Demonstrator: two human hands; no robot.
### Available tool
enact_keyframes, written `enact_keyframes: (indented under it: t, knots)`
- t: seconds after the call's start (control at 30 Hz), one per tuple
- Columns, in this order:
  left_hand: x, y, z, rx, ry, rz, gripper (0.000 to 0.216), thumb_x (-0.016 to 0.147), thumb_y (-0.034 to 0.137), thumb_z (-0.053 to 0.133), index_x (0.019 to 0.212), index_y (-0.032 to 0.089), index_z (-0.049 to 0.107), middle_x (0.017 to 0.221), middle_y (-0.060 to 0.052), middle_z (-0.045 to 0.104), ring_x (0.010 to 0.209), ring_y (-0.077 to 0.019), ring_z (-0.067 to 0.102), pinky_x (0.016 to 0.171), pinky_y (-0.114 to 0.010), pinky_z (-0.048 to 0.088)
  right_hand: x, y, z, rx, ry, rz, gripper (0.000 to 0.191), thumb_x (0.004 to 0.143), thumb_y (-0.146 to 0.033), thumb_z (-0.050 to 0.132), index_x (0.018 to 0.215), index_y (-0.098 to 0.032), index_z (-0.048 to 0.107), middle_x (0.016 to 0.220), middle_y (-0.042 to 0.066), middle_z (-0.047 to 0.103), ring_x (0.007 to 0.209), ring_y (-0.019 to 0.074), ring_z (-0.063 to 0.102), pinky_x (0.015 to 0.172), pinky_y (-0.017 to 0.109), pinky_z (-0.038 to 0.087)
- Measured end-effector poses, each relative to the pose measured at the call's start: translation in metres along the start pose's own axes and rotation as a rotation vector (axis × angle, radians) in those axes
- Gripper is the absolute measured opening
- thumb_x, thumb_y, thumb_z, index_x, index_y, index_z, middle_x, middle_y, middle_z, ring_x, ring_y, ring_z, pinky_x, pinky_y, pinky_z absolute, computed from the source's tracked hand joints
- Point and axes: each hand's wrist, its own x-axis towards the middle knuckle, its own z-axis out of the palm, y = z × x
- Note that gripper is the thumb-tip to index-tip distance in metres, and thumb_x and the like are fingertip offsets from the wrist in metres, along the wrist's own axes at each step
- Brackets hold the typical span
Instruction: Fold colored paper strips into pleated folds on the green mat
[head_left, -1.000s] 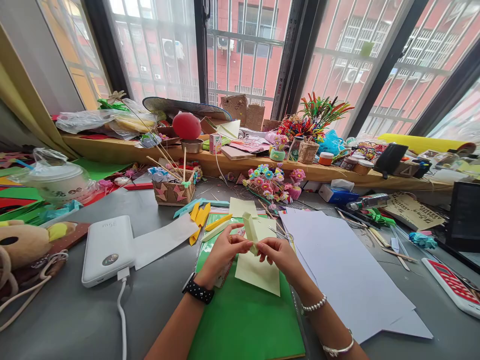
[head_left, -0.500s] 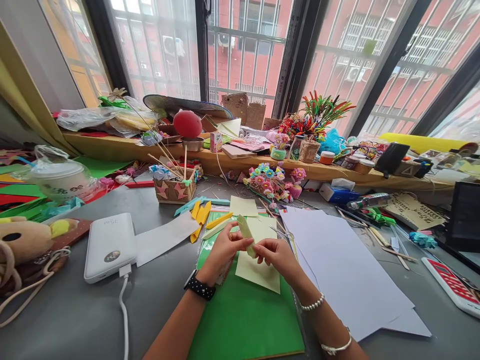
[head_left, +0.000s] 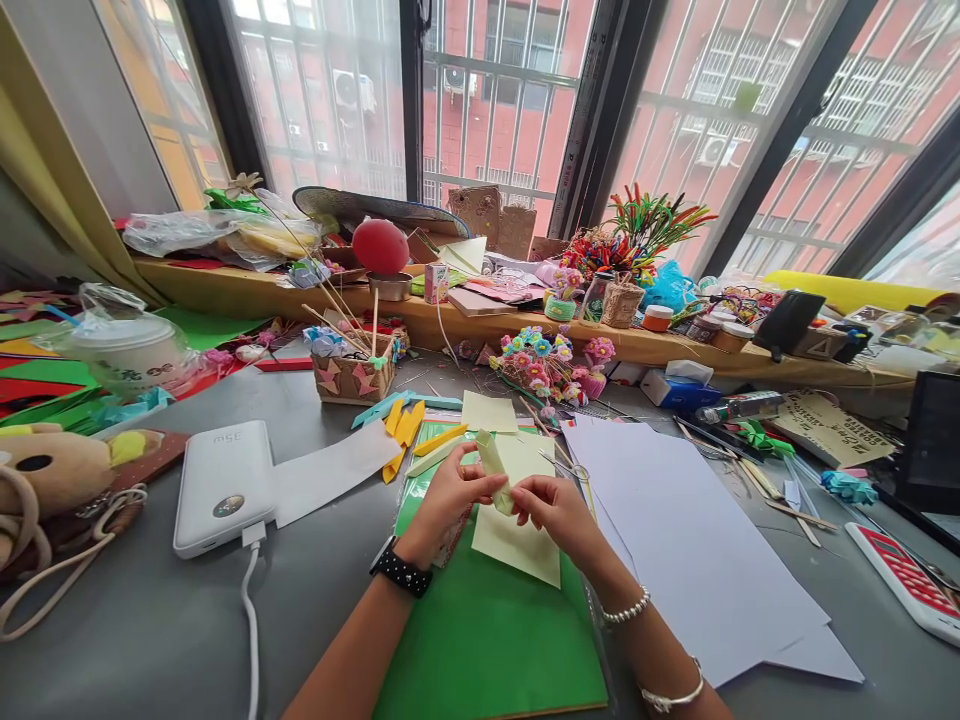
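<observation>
Both my hands meet over a green cutting mat (head_left: 487, 640) and pinch a folded strip of pale yellow paper (head_left: 493, 462) that sticks up and leans left. My left hand (head_left: 448, 497), with a black watch on its wrist, grips the strip from the left. My right hand (head_left: 556, 507), with bead bracelets on the wrist, grips its lower end from the right. A flat sheet of the same pale yellow paper (head_left: 517, 540) lies on the mat just under my hands. Scissors (head_left: 568, 467) lie to the right of the strip.
A white power bank (head_left: 223, 487) with a cable lies at left beside a white paper sheet. Large white sheets (head_left: 690, 550) cover the right. A star-patterned basket (head_left: 352, 377), paper flowers (head_left: 541, 362), yellow offcuts (head_left: 405, 430), a plush toy (head_left: 52, 475) and a red calculator (head_left: 904, 580) crowd the grey table.
The paper strip has tilted further left and sits lower between my fingers. The view has shifted slightly to the left; my hands stay in the same place.
</observation>
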Motion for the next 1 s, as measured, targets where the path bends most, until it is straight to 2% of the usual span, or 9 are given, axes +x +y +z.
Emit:
enact_keyframes:
  t: [0.23, 0.5, 0.83, 0.9, 1.0]
  knots:
    - [0.0001, 0.0018, -0.0011, -0.006, 0.034, -0.005, 0.058, 0.052, 0.026, 0.073, 0.1, 0.015, 0.043, 0.059, 0.004, 0.058, 0.052, -0.0102, 0.056, 0.052, -0.021, 0.042, -0.0003, -0.0004, -0.0008, -0.02, -0.009, -0.005, 0.025, 0.072, -0.039, 0.054, 0.069, -0.016, 0.06, 0.062, 0.002, 0.062, 0.051, 0.0102, 0.055, 0.043, 0.019, 0.036]
    - [-0.0028, 0.0023, -0.0003, -0.064, -0.008, 0.039, 0.051, 0.052, 0.028, 0.073, 0.094, 0.016, 0.047, 0.072, -0.001, 0.061, 0.067, -0.0152, 0.06, 0.063, -0.027, 0.046, 0.001, 0.0007, -0.001, -0.016, 0.075, -0.054, 0.02, 0.068, -0.036, 0.058, 0.073, -0.016, 0.06, 0.069, 0.003, 0.062, 0.059, 0.0134, 0.058, 0.049, 0.022, 0.042]
    - [-0.0015, 0.0018, -0.0017, 0.0, 0.042, -0.001, 0.063, 0.055, 0.028, 0.072, 0.109, 0.016, 0.041, 0.075, -0.002, 0.062, 0.073, -0.0168, 0.059, 0.065, -0.026, 0.045, 0.0031, 0.0041, -0.0026, -0.041, 0.103, -0.091, 0.016, 0.071, -0.034, 0.054, 0.073, -0.017, 0.056, 0.071, 0.003, 0.061, 0.063, 0.0141, 0.058, 0.049, 0.023, 0.043]
    - [0.0003, 0.0009, -0.0036, 0.021, 0.08, 0.049, 0.063, 0.057, 0.028, 0.07, 0.111, 0.017, 0.039, 0.085, -0.005, 0.061, 0.078, -0.0177, 0.058, 0.069, -0.028, 0.045, 0.0031, 0.0038, -0.004, -0.096, 0.12, -0.104, 0.014, 0.071, -0.031, 0.053, 0.072, -0.017, 0.057, 0.071, 0.003, 0.061, 0.063, 0.0141, 0.057, 0.049, 0.023, 0.043]
    - [0.0004, 0.0016, -0.0057, 0.16, 0.228, 0.303, 0.057, 0.06, 0.028, 0.067, 0.111, 0.021, 0.041, 0.104, -0.007, 0.055, 0.094, -0.0199, 0.053, 0.079, -0.032, 0.042, 0.0022, 0.0015, -0.0054, -0.235, 0.173, -0.151, 0.01, 0.07, -0.027, 0.052, 0.071, -0.018, 0.057, 0.072, 0.003, 0.061, 0.064, 0.0142, 0.056, 0.05, 0.023, 0.043]
